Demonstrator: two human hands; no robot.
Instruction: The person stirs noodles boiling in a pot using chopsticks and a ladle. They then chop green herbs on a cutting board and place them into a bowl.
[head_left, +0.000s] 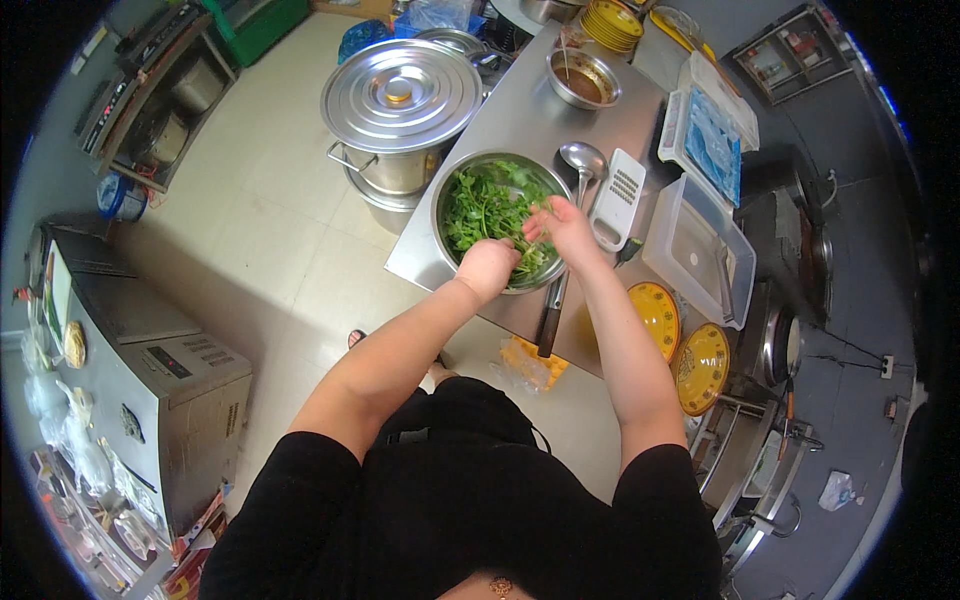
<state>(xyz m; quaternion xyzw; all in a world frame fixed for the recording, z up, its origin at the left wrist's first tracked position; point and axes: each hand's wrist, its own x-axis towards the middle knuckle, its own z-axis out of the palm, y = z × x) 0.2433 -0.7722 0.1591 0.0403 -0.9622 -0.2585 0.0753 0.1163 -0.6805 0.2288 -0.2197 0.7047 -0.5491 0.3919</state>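
Observation:
A stainless steel bowl (442, 187) of leafy green herbs (480, 206) stands at the near-left corner of a steel table. Over its near rim, my left hand (489, 266) is closed on some of the stems, its fingertips partly hidden among them. My right hand (559, 225) reaches in over the bowl's right side with loosely curled, blurred fingers. Bits of green show by its fingertips, but whether they are gripped is unclear. Close to the right hand lie a steel ladle (583, 161) and a white grater (619, 199). A dark-handled utensil (550, 322) sticks out past the table's near edge.
Large lidded steel pots (401, 94) stand left of the table (510, 112). Farther back on it sits a bowl of brown sauce (585, 79). To the right are a clear plastic bin (701, 255) and yellow patterned plates (701, 367). A steel counter (105, 375) is at far left.

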